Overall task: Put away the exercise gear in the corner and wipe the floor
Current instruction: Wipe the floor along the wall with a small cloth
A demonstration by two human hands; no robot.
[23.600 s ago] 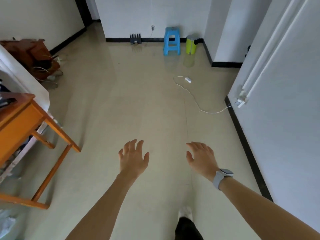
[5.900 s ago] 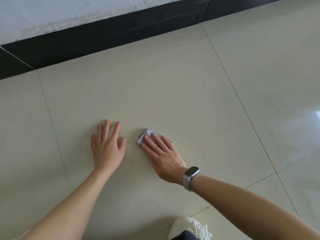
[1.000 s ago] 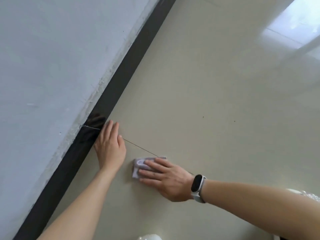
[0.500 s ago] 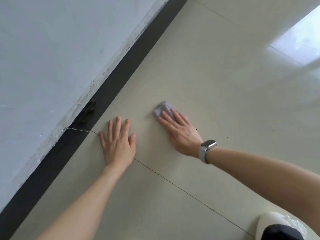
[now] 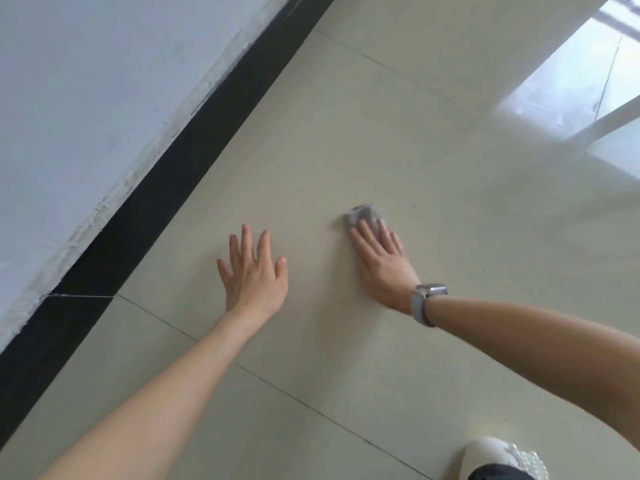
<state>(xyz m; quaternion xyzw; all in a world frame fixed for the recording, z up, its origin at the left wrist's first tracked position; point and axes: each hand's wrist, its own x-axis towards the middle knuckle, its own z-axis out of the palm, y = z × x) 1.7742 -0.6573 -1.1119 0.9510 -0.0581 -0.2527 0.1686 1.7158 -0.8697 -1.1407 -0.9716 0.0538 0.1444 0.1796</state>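
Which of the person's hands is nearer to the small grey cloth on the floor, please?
The right. The right hand presses its straight fingers on the grey cloth, while the left hand lies flat on the floor tiles, apart from the cloth, toward the black skirting.

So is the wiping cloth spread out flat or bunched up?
Bunched up. The small grey cloth shows as a crumpled wad poking out past the fingertips of the right hand, which presses it flat-fingered onto the floor.
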